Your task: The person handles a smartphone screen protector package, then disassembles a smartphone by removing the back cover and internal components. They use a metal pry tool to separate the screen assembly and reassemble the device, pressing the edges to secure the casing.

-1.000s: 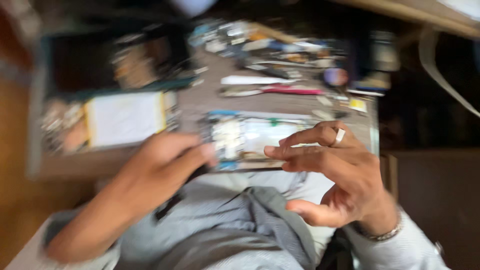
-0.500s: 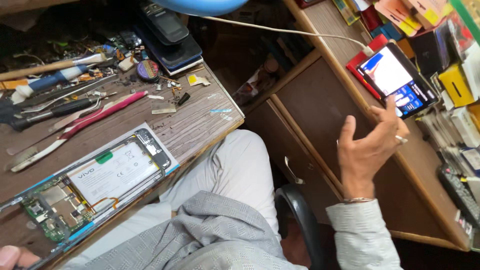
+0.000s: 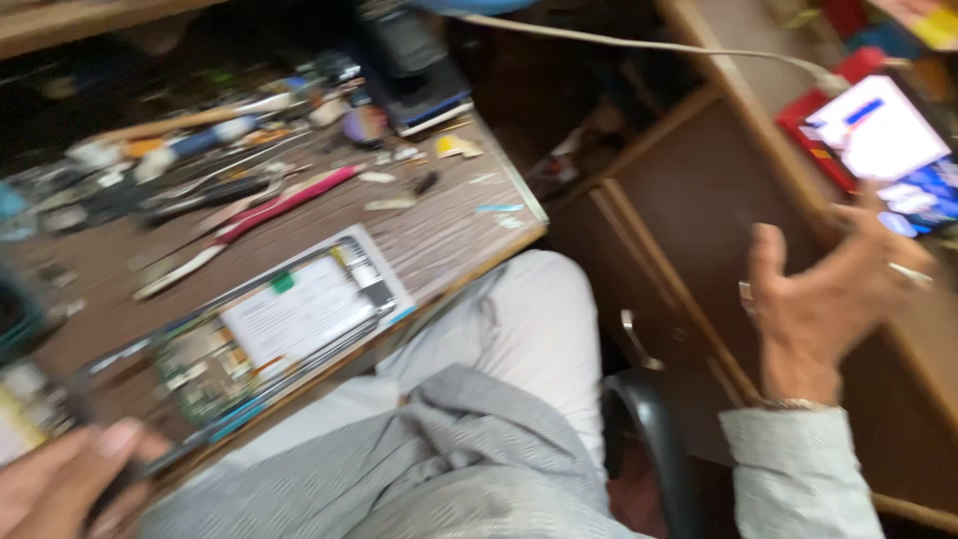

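An opened phone with its back off lies on the wooden workbench, showing a white battery and a circuit board. My left hand is at the bottom left corner, by the phone's near end. Its fingers are curled on a thin dark tool, which is blurred. My right hand is raised far to the right, fingers spread and holding nothing. It is just below a lit phone that rests on a red thing on a shelf. The hand wears a ring and a wrist chain.
Several tools lie along the bench's far side, among them a pink-handled one. A dark boxy device stands at the back corner. A white cable runs to the lit phone. A wooden cabinet and a black chair arm are at my right.
My right hand left the opened phone and swung right, up to the lit phone on the shelf. My view turned right with it. My left hand stays by the opened phone's near end.
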